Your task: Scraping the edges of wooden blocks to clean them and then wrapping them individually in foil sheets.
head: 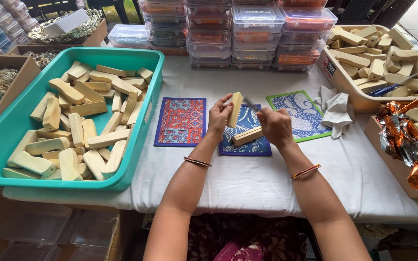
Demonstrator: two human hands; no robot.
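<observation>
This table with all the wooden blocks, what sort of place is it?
Probably a small craft workshop or stall. A teal tray is heaped with cut wooden pieces, clear lidded boxes are stacked behind, and the left hand holds one wooden piece over patterned mats.

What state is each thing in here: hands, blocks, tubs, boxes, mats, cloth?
Left hand: shut on an upright wood block.
Right hand: gripping a thin tool against that block.
Second block: lying flat on the middle mat.
Teal tub: open, heaped with blocks.
Clear boxes: lidded, stacked.
Cardboard box: open, full of blocks.
Cloth: crumpled.
Foil: crinkled.
</observation>
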